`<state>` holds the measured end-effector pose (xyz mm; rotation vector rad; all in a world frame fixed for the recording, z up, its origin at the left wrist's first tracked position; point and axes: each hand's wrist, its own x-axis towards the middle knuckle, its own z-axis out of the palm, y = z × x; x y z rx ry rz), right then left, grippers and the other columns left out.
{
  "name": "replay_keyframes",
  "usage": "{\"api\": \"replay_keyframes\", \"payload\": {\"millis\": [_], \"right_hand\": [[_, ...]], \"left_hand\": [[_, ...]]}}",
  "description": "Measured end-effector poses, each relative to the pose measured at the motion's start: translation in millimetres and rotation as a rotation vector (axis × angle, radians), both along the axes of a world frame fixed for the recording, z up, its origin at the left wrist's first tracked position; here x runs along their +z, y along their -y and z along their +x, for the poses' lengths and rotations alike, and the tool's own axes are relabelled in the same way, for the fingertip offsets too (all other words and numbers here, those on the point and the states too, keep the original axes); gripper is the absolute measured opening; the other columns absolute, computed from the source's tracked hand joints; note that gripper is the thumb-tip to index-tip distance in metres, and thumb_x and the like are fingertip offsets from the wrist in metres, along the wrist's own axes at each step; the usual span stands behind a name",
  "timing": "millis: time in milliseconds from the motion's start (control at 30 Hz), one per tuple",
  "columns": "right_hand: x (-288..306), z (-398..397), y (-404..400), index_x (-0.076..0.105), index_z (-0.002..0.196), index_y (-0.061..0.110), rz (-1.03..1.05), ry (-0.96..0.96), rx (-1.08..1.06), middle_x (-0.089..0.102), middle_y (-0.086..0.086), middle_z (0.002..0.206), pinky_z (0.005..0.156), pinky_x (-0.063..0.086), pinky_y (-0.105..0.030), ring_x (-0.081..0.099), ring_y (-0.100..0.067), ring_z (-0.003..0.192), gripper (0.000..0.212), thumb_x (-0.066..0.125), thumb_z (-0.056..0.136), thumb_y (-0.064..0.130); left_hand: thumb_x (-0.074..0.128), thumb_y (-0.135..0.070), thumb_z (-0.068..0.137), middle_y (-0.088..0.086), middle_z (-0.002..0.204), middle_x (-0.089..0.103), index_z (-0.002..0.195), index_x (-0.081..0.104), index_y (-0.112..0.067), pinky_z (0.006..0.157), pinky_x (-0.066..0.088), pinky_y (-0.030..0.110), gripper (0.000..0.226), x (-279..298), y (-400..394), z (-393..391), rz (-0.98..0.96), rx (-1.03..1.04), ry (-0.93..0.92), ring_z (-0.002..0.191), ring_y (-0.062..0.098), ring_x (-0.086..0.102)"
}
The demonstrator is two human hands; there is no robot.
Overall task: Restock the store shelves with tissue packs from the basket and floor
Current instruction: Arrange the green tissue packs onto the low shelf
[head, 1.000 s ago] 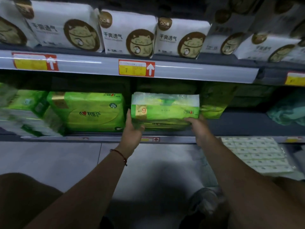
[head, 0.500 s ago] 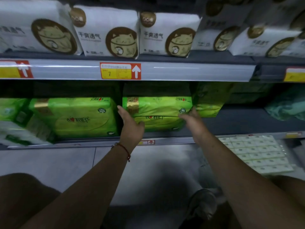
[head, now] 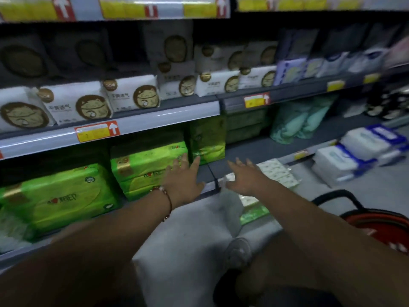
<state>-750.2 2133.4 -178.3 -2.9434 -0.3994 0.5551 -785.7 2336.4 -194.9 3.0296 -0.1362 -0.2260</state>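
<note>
A green tissue pack (head: pixel 146 167) lies on the bottom shelf (head: pixel 261 149), between a larger green pack (head: pixel 59 196) on its left and an upright dark green pack (head: pixel 208 140) on its right. My left hand (head: pixel 183 178) hovers in front of the pack's right end with fingers spread, holding nothing. My right hand (head: pixel 245 176) is stretched out to the right with straight fingers, above tissue packs on the floor: a white patterned pack (head: pixel 276 171) and a white and green pack (head: pixel 250 209). The red basket (head: pixel 380 227) with a black handle stands at the right edge.
White packs with cat prints (head: pixel 132 96) fill the shelf above, behind a price rail (head: pixel 97 131). Teal packs (head: pixel 303 120) sit farther right on the bottom shelf. White and blue packs (head: pixel 354 151) lie on the floor at the right. My shoe (head: pixel 239 251) is below.
Both hands have let go of the green pack, which now rests on the shelf. My right hand has moved right toward the floor packs. The view has swung right, and the basket has come into view.
</note>
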Motion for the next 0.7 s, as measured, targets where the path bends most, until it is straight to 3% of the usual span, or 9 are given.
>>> {"api": "replay_keyframes", "payload": {"millis": [167, 367, 600, 700], "right_hand": [[24.0, -36.7, 69.8, 0.011, 0.159, 0.025, -0.107, -0.013, -0.121, 0.007, -0.008, 0.167, 0.121, 0.015, -0.049, 0.006, -0.036, 0.152, 0.081, 0.051, 0.095, 0.053], [30.7, -38.0, 99.9, 0.011, 0.159, 0.024, -0.178, -0.121, -0.187, 0.012, -0.007, 0.166, 0.119, 0.019, -0.05, 0.01, -0.038, 0.151, 0.082, 0.051, 0.095, 0.053], [-39.6, 60.9, 108.0, 0.009, 0.159, 0.024, -0.284, 0.031, 0.086, 0.008, -0.009, 0.166, 0.119, 0.015, -0.049, 0.012, -0.035, 0.151, 0.085, 0.052, 0.093, 0.056], [-83.5, 102.4, 131.3, -0.002, 0.159, 0.026, -0.266, -0.092, -0.025, -0.006, -0.009, 0.167, 0.119, 0.012, -0.052, 0.007, -0.039, 0.151, 0.087, 0.048, 0.095, 0.057]], "left_hand": [[0.044, -0.06, 0.094, 0.018, 0.164, 0.001, 0.158, 0.003, -0.025, 0.116, 0.025, 0.052, 0.084, 13.2, 54.1, -4.9, -0.007, -0.181, -0.016, 0.148, 0.042, 0.014], [0.043, -0.055, 0.098, 0.016, 0.165, -0.006, 0.158, -0.003, -0.026, 0.118, 0.02, 0.052, 0.081, -6.4, 88.0, -6.6, -0.033, -0.281, -0.116, 0.149, 0.042, 0.009], [0.04, -0.052, 0.099, 0.018, 0.164, -0.003, 0.158, -0.001, -0.025, 0.117, 0.022, 0.05, 0.077, -69.7, 104.4, 51.2, -0.018, -0.234, -0.11, 0.148, 0.04, 0.014], [0.039, -0.051, 0.098, 0.019, 0.163, 0.009, 0.158, 0.003, -0.025, 0.112, 0.03, 0.051, 0.075, -113.1, 112.5, 75.6, 0.005, -0.15, -0.131, 0.142, 0.042, 0.026]]}}
